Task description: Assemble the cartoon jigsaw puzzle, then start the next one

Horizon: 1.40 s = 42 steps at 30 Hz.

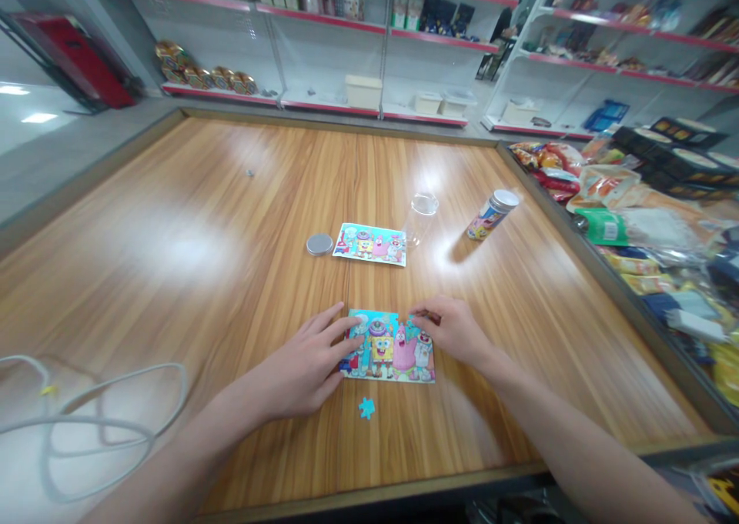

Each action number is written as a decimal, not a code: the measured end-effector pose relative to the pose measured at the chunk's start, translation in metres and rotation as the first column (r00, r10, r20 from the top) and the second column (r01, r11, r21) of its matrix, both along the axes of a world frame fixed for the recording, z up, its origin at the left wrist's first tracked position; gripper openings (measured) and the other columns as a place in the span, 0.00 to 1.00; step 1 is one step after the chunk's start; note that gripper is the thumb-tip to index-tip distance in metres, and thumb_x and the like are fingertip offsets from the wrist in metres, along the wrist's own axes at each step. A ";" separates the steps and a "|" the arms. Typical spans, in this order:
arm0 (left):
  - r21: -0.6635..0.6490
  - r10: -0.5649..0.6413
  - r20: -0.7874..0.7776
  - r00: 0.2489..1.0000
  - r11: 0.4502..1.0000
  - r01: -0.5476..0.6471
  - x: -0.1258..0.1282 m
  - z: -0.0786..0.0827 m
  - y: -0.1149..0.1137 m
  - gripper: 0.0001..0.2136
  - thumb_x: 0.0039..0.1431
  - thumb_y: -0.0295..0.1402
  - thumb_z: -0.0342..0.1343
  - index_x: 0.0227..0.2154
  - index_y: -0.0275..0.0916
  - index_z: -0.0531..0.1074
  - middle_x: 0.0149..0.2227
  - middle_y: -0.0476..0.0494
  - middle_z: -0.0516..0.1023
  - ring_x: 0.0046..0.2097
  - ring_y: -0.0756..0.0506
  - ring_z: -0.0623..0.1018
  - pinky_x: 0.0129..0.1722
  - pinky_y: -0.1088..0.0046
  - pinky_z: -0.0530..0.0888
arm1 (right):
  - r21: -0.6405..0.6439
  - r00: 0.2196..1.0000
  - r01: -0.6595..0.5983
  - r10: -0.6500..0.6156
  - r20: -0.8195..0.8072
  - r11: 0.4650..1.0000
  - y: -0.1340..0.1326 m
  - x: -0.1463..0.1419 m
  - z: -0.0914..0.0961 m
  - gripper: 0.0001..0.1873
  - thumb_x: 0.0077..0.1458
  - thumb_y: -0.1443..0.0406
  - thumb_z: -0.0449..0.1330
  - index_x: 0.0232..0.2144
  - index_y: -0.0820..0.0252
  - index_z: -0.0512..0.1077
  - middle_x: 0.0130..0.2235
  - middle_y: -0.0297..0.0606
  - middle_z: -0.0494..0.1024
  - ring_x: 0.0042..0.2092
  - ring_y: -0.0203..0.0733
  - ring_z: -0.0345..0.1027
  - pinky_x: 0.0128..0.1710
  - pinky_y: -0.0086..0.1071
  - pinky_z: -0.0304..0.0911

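A cartoon jigsaw puzzle (382,348) lies flat on the wooden table, nearly whole, with a gap along its upper right edge. Across its left side rests my left hand (309,362), fingers spread and touching the picture. My right hand (453,328) is at the upper right corner, thumb and forefinger pinched on a small blue puzzle piece (411,327), which the fingers partly cover. One loose light-blue piece (366,408) lies just below the puzzle. Beyond it sits a reference picture card (370,245) with the same characters.
A round metal lid (319,244) lies left of the card, and a clear plastic cup (422,220) stands to its right. Farther right is a printed canister (493,215). A white cable (115,432) loops at the left. Packaged snacks (635,224) fill the right side; shelves (332,24) line the back.
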State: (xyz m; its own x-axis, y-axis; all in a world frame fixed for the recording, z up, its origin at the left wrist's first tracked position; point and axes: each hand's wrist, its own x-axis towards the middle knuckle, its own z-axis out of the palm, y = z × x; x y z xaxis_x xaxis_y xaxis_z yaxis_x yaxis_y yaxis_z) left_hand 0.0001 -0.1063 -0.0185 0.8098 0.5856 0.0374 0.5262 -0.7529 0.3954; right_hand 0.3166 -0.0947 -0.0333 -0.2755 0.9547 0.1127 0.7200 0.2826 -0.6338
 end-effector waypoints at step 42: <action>-0.012 0.021 -0.022 1.000 1.000 -0.021 0.003 -0.001 0.001 0.24 0.62 0.28 0.55 0.61 0.44 0.65 0.65 0.38 0.63 0.71 0.30 0.54 0.67 0.41 0.61 | -0.019 0.699 -0.663 0.628 0.341 0.748 -0.062 -0.068 0.011 0.12 0.62 0.56 0.63 0.37 0.59 0.73 0.42 0.40 0.76 0.37 0.41 0.70 0.31 0.33 0.62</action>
State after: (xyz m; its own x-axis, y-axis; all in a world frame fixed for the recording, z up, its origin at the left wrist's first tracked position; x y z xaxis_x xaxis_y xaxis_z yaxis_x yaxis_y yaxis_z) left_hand 0.0027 -0.1050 -0.0197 0.7978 0.6028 0.0126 0.5505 -0.7368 0.3926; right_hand 0.2483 -0.1571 -0.0219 -0.8559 0.5171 -0.0062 0.4852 0.7988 -0.3556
